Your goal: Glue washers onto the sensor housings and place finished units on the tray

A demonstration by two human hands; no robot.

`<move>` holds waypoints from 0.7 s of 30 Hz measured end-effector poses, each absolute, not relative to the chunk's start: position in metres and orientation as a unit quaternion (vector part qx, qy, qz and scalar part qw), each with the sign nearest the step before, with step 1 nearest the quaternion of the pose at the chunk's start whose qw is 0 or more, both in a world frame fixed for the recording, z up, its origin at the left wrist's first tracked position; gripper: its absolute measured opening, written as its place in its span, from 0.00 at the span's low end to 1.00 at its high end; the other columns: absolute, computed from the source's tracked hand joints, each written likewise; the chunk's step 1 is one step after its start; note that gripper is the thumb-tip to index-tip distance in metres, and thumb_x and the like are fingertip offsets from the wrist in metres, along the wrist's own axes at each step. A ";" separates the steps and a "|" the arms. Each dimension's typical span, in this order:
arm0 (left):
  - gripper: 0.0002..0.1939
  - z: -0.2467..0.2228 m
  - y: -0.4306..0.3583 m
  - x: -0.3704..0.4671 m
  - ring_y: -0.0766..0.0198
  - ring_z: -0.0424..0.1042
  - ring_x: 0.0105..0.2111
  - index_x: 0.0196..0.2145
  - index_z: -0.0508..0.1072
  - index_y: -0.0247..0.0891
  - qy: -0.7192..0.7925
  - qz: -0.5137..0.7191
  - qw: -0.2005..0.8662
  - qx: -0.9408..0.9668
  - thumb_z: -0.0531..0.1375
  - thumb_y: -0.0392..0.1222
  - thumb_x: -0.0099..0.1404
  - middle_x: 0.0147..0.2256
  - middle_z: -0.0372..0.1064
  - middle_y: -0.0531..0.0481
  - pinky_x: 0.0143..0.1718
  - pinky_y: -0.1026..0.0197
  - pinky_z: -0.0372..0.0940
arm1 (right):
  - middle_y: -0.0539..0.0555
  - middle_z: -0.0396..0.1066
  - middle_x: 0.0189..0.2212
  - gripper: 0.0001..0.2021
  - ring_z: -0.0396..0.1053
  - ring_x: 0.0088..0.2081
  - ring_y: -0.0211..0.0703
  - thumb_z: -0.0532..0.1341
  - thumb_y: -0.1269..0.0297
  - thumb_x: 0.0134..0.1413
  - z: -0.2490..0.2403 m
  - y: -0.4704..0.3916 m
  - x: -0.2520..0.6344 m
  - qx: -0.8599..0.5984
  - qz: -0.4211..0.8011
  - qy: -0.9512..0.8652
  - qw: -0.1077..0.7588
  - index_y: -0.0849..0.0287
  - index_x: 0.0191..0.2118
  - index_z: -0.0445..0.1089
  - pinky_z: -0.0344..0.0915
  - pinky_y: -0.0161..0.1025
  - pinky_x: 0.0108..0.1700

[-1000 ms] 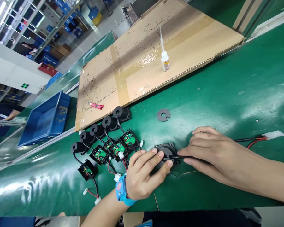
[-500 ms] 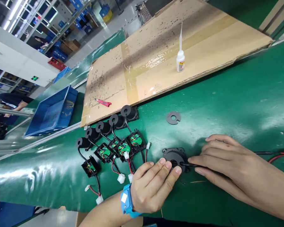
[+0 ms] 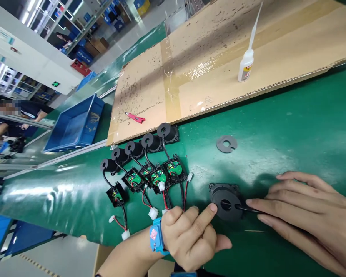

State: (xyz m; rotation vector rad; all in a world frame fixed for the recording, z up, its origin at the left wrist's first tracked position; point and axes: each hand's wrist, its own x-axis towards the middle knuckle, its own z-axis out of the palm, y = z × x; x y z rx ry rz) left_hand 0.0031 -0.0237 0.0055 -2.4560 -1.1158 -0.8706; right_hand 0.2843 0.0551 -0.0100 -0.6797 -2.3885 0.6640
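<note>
A black round housing [image 3: 226, 206] with a dark foam ring on top and a flange with screw holes lies on the green mat. My left hand [image 3: 190, 238], wearing a blue wrist strap [image 3: 158, 236], touches the ring's left edge with its stretched index fingertip. Its thumb points out and the other fingers are curled, with nothing visible in them. From the ring's slot runs a black cable [image 3: 252, 209], pinched between thumb and index finger of my right hand [image 3: 302, 215]. A loose grey slotted ring [image 3: 226, 144] lies flat beyond the housing.
Several black housings [image 3: 167, 132] wired to open boxes with green circuit boards [image 3: 174, 168] stand to the left. A cardboard sheet [image 3: 184, 92] carries a white glue bottle [image 3: 246, 67] and a red cutter [image 3: 135, 117]. A blue bin [image 3: 75, 127] and a person are farther left.
My left hand has drawn back from lying over the ring, leaving only its index fingertip at the edge and uncovering the centre hole. My right hand still pinches the cable. The view has shifted.
</note>
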 end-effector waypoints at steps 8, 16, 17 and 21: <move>0.17 0.012 -0.020 0.007 0.63 0.68 0.31 0.25 0.72 0.41 -0.361 -0.248 0.165 -0.884 0.60 0.45 0.72 0.39 0.84 0.47 0.31 0.55 0.57 | 0.49 0.76 0.38 0.14 0.74 0.37 0.48 0.59 0.64 0.72 -0.014 0.054 0.286 -0.256 0.248 -0.896 0.265 0.49 0.58 0.73 0.60 0.54 0.56; 0.14 0.011 -0.011 0.008 0.66 0.70 0.31 0.26 0.71 0.40 -0.351 -0.283 0.142 -0.881 0.67 0.44 0.69 0.36 0.81 0.50 0.31 0.58 0.58 | 0.49 0.76 0.35 0.10 0.74 0.35 0.45 0.58 0.66 0.73 -0.006 0.059 0.278 -0.243 0.264 -0.890 0.283 0.54 0.53 0.74 0.62 0.51 0.53; 0.14 0.008 -0.010 0.006 0.66 0.71 0.31 0.27 0.71 0.40 -0.369 -0.305 0.106 -0.871 0.67 0.43 0.69 0.36 0.81 0.52 0.32 0.58 0.59 | 0.49 0.76 0.35 0.10 0.75 0.35 0.45 0.58 0.66 0.73 -0.005 0.060 0.278 -0.242 0.260 -0.891 0.283 0.54 0.53 0.74 0.62 0.51 0.53; 0.16 -0.003 -0.006 0.001 0.62 0.77 0.40 0.38 0.69 0.41 -0.454 -0.379 -0.035 -0.806 0.68 0.53 0.68 0.41 0.82 0.49 0.43 0.56 0.69 | 0.50 0.77 0.36 0.09 0.76 0.35 0.48 0.58 0.62 0.74 0.000 0.062 0.279 -0.249 0.248 -0.892 0.284 0.53 0.52 0.74 0.61 0.52 0.53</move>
